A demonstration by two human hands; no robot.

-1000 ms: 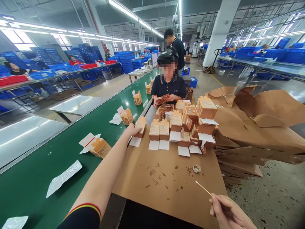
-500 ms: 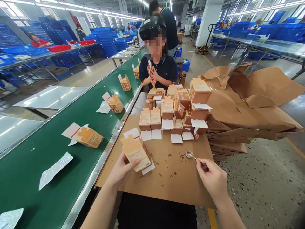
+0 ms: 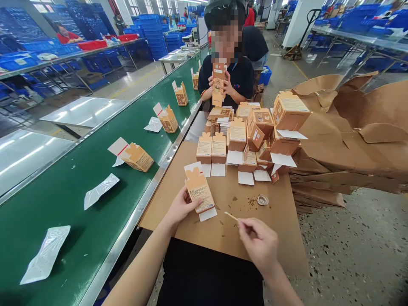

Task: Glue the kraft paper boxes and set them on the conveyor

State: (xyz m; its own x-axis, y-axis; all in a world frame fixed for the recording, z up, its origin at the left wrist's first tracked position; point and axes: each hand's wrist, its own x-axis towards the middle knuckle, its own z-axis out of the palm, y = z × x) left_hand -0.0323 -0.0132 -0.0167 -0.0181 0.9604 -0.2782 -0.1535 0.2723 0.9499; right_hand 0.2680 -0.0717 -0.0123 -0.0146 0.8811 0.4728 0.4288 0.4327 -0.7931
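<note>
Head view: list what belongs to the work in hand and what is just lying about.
In hand: carton in left hand; thin stick in right hand; small round tin close by.
Lying about: stacked cartons; plastic pouches on green belt; brown paper heap.

Print on the carton [image 3: 200, 192] is unreadably small.

The box [image 3: 199, 193] in the left fingers [image 3: 191, 203] is tan with white flaps. The stick [image 3: 230, 216] in the right fingers [image 3: 245, 225] is pale. Beneath both, the tabletop [image 3: 223, 238] is brown with dark specks. Left of the left fingers, the belt [image 3: 63, 204] is green and the pouches [image 3: 101, 190] white. Right of the right fingers, the floor [image 3: 350, 246] is speckled grey.
</note>
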